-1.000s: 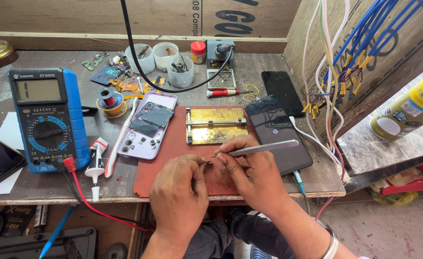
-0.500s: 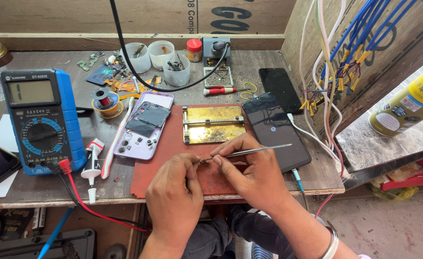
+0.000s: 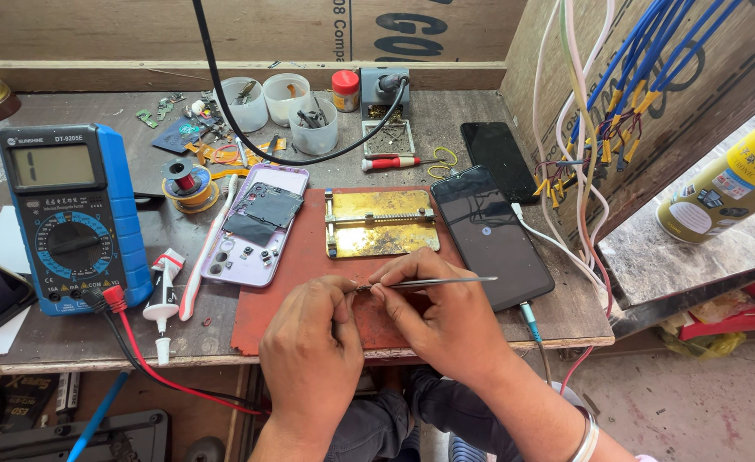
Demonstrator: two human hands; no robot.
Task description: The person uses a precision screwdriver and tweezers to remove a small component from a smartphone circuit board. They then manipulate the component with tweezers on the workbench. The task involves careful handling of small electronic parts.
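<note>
Lower centre: your right hand [image 3: 446, 321] pinches metal tweezers [image 3: 433, 282]; your left hand [image 3: 313, 342] nips a tiny part [image 3: 362, 288] over the red mat [image 3: 292, 274].

A blue multimeter [image 3: 74, 218] lies at the left of the desk [image 3: 480, 103], its red lead [image 3: 151, 359] trailing over the front edge. An opened lilac phone [image 3: 256, 225] rests beside a brass board holder [image 3: 380, 222]. Three white cups [image 3: 279, 101] stand at the back, and a dark phone [image 3: 490, 235] lies to the right.
</note>
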